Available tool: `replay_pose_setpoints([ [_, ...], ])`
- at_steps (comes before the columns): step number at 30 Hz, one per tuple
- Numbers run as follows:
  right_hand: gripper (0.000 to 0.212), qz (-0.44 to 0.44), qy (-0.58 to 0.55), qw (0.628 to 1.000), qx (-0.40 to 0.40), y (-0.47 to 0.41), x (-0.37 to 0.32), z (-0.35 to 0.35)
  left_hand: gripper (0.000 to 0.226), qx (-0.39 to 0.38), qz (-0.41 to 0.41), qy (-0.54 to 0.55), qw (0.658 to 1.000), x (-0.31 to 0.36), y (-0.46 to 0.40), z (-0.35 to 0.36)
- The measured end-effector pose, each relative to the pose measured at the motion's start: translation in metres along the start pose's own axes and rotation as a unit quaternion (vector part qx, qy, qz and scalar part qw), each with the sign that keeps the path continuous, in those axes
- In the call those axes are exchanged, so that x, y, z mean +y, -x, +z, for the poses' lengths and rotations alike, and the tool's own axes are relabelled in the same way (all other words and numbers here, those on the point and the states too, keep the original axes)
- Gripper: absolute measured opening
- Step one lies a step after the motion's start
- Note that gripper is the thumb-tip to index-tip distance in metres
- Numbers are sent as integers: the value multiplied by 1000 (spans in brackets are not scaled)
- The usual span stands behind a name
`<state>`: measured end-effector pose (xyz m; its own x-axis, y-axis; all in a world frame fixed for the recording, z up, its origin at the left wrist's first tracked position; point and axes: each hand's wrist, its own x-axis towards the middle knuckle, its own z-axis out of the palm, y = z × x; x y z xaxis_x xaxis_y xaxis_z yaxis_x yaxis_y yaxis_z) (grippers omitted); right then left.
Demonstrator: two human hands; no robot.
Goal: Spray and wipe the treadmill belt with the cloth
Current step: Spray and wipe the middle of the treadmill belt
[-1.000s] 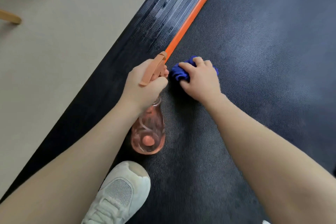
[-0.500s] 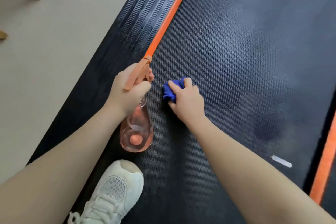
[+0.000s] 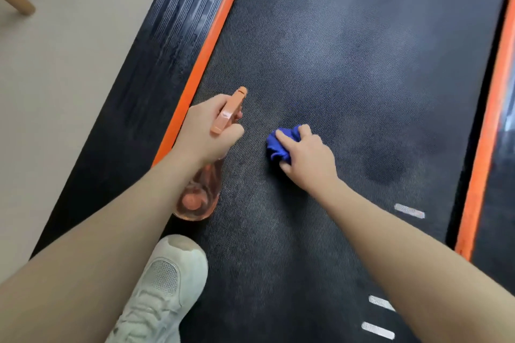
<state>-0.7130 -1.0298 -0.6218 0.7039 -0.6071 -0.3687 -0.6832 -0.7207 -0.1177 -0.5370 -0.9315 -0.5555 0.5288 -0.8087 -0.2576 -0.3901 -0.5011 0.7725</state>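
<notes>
- Moved since half a second back: right hand point(image 3: 308, 159) and blue cloth point(image 3: 280, 145) now further from left rail, nearer belt middle; spray bottle now over belt edge rather than orange strip.
- Treadmill belt point(image 3: 348, 50): dark, finely textured, damp darker patch right of cloth, white dashes lower right; flanked by orange strips point(image 3: 211, 44), ribbed side rail point(image 3: 167, 44) on left.
- White sneaker point(image 3: 167, 284) planted at belt's left edge, bottom of view.
- Spray bottle point(image 3: 199, 198): clear pink, little liquid, probably light; smooth plastic, likely slippery if wet; best held at neck under trigger.
- Left hand point(image 3: 207, 132): fingers wrapped round bottle neck, nozzle point(image 3: 237, 97) pointing up-belt, forearm reaching in from lower left.
- Cloth: bunched, soft, limp, light; best gripped by gathering folds into palm, pressed flat to belt.
- Right hand: palm down, fingers curled over and clamping cloth against belt, thumb side toward bottle.
</notes>
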Motion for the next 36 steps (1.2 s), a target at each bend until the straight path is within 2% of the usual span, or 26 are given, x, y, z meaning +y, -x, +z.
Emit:
replay_pose_setpoints([
  [1,60,-23,-2,1000,-15,4,1,5,33,-3,-1,-5,1000,0,-1,1],
  [3,56,-17,-46,998,-35,0,10,4,33,-7,0,-13,1000,1,-2,1],
  [4,52,5,-119,992,-46,-4,14,-1,32,-10,-3,-14,1000,2,-1,1],
  [5,48,31,-238,970,-52,-7,15,-8,32,-15,-7,-14,1000,2,-1,0],
  [6,40,56,-378,923,-43,-6,17,-16,33,-24,-9,-14,1000,2,1,0],
  [7,30,73,-503,861,-21,-2,18,-25,33,-38,-5,-14,999,4,3,0],
  [8,20,88,-590,803,-3,4,19,-34,34,-56,2,-16,998,5,4,0],
  [10,15,116,-691,713,-8,14,24,-47,32,-90,15,-16,996,8,5,0],
  [11,16,134,-721,680,-17,19,28,-50,31,-108,23,-9,994,9,6,0],
  [13,15,206,-739,642,-12,27,34,-56,35,-147,43,18,988,13,8,-4],
  [16,11,299,-721,619,83,37,43,-69,46,-183,75,42,979,24,5,-12],
  [17,10,296,-699,640,118,39,45,-73,48,-183,77,53,979,31,1,-14],
  [19,12,251,-615,732,152,44,44,-83,46,-175,74,79,979,46,-11,-15],
  [20,16,218,-574,779,128,46,40,-87,41,-166,79,86,979,51,-18,-15],
  [22,25,149,-505,850,27,48,30,-88,33,-148,96,87,980,57,-31,-16],
  [23,31,127,-453,882,8,47,28,-83,34,-140,104,84,981,57,-37,-17],
  [24,33,125,-391,912,23,48,26,-80,38,-138,112,78,981,56,-42,-18],
  [25,31,149,-337,927,61,48,27,-75,43,-141,126,68,980,53,-45,-20],
  [27,25,202,-278,932,115,53,30,-69,49,-157,147,51,975,46,-52,-25],
  [28,25,196,-247,941,127,57,30,-66,47,-164,147,56,974,42,-55,-26],
  [32,41,51,-141,985,83,56,23,-45,46,-137,120,83,980,31,-67,-26],
  [36,53,-33,-52,998,1,23,9,-23,34,-79,77,110,988,26,-78,-29],
])
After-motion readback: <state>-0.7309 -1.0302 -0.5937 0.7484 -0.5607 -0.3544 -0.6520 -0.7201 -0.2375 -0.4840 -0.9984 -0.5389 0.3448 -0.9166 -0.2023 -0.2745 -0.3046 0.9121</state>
